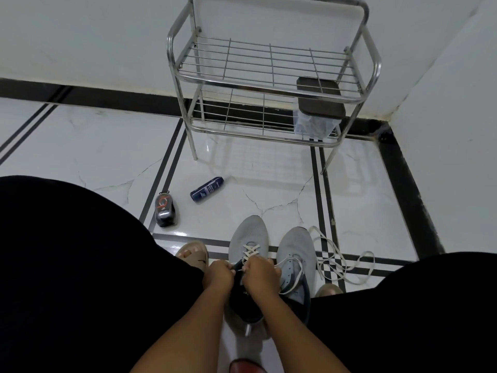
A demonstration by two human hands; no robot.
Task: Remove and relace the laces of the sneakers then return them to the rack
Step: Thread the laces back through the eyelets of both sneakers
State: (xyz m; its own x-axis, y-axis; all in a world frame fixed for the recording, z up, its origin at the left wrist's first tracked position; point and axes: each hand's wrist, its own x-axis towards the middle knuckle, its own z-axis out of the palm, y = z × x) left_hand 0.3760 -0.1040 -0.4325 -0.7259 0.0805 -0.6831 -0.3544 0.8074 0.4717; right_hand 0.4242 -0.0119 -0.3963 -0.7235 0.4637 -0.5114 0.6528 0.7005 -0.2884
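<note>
Lacing the left sneaker (248,238), both hands meet at its tongue: left hand (218,274) and right hand (259,271) each pinch lace there. Its long axis points toward the rack (269,76), beyond its toe; the loose lace (341,265) lies right of the right sneaker (295,254).

Under both hands' grip, the rear of the left sneaker (248,238) is hidden. The spray can (207,189) label is too small to read. The rack (269,76) top is cut off.
</note>
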